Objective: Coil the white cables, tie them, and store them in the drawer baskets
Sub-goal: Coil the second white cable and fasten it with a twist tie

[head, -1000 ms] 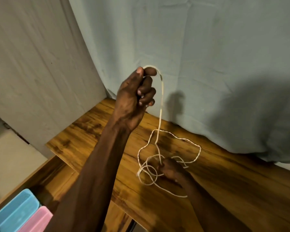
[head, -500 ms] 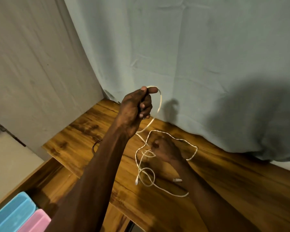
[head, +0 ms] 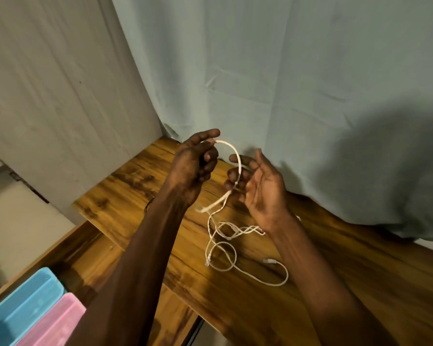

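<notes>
Two hands, one visible tangle of white cable (head: pixel 221 248), two baskets: blue basket (head: pixel 23 308), pink basket (head: pixel 53 325) in the open drawer (head: pixel 85 248), lower left. Cable thin, loosely looped, two plug ends lying on the wooden tabletop (head: pixel 335 270). Left hand (head: pixel 194 166) pinches one raised strand; right hand (head: pixel 260 186) spread palm-up, fingers touching that arc. Curtain (head: pixel 285 96) along the table's back edge; bare wood right of the cable.

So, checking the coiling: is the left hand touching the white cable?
Touching: the head view shows the left hand pinching the white cable at its fingertips.
</notes>
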